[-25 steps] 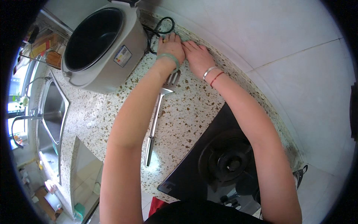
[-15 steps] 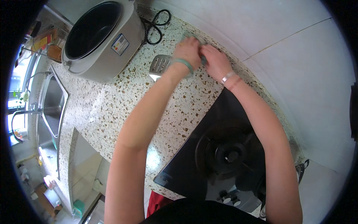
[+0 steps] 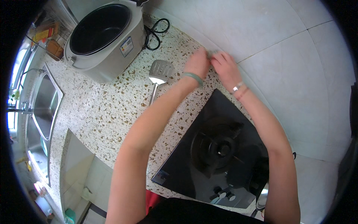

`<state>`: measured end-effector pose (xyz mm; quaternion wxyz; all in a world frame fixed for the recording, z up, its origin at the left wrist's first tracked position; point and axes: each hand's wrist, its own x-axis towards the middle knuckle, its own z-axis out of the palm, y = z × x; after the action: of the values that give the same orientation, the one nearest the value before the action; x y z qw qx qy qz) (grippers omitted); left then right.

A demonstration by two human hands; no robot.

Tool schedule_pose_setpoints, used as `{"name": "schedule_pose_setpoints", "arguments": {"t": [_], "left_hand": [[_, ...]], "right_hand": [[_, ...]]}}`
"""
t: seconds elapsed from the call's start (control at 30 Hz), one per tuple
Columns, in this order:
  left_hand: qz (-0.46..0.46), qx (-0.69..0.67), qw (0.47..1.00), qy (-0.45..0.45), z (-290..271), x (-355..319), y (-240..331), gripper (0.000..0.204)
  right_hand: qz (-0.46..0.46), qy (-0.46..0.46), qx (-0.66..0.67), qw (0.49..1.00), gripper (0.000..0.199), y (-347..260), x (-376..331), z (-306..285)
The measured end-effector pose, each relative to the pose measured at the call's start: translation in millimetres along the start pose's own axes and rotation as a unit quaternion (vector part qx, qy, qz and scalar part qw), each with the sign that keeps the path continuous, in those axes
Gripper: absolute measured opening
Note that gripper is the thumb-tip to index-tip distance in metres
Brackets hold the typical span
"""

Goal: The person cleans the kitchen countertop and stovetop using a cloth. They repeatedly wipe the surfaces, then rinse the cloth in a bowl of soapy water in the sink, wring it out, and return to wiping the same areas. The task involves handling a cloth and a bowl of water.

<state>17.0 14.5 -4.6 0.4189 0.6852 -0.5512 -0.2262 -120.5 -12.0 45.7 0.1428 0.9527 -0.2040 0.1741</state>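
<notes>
- A blue-and-white rectangular label (image 3: 126, 46) with small dark print sits on the side of the pale grey, rounded rice cooker (image 3: 108, 69); its lettering is too small to read.
- No other text is legible.

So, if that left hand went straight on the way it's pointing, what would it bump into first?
Just past the small, blurred greyish thing beside it, the left hand would probably meet the pale wall first, though depth is hard to judge here.
</notes>
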Motion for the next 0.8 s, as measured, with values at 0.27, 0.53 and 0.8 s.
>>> {"name": "schedule_pose_setpoints", "arguments": {"t": [0.27,0.53,0.8], "left_hand": [[0.028,0.089,0.987,0.131,-66.1,77.2,-49.4,0.026],[0.067,0.222,0.969,0.082,-38.8,69.0,-78.4,0.046],[0.151,0.293,0.943,0.050,-50.6,77.8,-78.1,0.051]], "right_hand": [[0.068,0.045,-0.041,0.996,0.032,-22.1,96.3,75.9],[0.138,0.018,0.010,0.990,0.026,-29.3,92.5,95.7],[0.149,0.002,0.033,0.988,0.024,-24.2,76.8,86.4]]}}
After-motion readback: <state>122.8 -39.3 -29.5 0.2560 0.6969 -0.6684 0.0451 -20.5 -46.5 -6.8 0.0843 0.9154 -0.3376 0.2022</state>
